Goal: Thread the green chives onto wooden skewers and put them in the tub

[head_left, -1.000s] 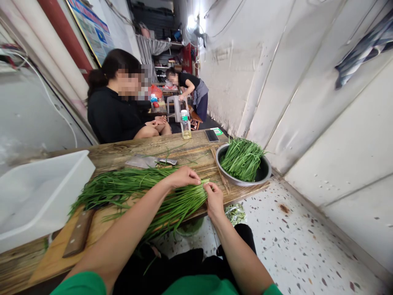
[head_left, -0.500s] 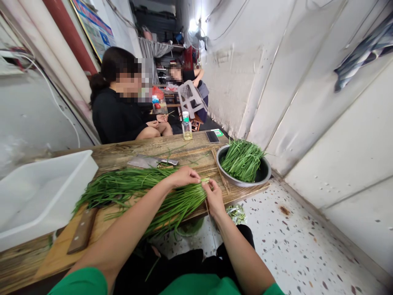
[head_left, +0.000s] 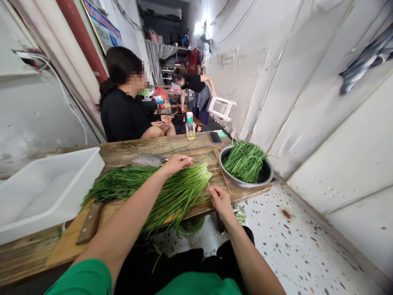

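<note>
A large heap of garlic chives (head_left: 181, 192) lies across the table and a wooden cutting board (head_left: 66, 246), its pale cut ends pointing right. My left hand (head_left: 178, 162) is over the far side of the heap with fingers pressed together; whatever is between them is hidden. At the near right of the pale ends, my right hand (head_left: 221, 200) is closed in a pinch on a thin skewer, whose tip shows above the fingers. A cleaver (head_left: 147, 159) lies behind the heap, partly covered by my left arm. Another knife's wooden handle (head_left: 90, 224) sticks out from under the leaves.
A grey bowl (head_left: 272, 176) of chives stands at the right, with several thin sticks (head_left: 225, 172) beside it. Behind are a bottle (head_left: 190, 129) and a phone (head_left: 215, 137). A white tub (head_left: 92, 176) stands left. Two people (head_left: 125, 114) are beyond the table.
My hands have moved apart from the pale chive ends: the left up and left, the right down and right. The far person has swung a pale stool to the right.
</note>
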A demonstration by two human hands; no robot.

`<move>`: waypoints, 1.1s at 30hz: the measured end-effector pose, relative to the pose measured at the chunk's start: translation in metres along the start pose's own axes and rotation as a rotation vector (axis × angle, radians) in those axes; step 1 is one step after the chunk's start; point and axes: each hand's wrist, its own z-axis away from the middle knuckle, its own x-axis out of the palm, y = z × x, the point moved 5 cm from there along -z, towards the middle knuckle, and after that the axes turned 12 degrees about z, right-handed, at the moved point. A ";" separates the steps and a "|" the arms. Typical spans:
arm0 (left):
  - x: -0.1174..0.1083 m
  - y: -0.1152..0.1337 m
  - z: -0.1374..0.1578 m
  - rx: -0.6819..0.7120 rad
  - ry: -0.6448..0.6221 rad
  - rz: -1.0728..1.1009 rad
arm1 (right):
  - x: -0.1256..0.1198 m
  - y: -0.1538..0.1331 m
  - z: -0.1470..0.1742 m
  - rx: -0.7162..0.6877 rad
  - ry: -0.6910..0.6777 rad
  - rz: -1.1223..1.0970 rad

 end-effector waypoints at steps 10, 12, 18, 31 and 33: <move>-0.013 0.024 0.021 0.239 0.241 -0.439 | 0.000 -0.054 -0.049 -0.424 -0.002 0.686; -0.015 0.029 0.031 0.262 0.290 -0.433 | 0.002 -0.066 -0.052 -0.442 0.055 0.775; -0.027 0.048 0.068 0.389 0.570 -0.467 | 0.017 -0.097 -0.061 -0.519 0.020 0.702; -0.040 0.054 0.084 0.372 0.677 -0.274 | -0.075 -0.190 0.027 -0.558 0.156 0.168; -0.032 0.065 0.066 0.362 0.530 -0.291 | -0.101 -0.188 0.052 -0.586 0.280 0.111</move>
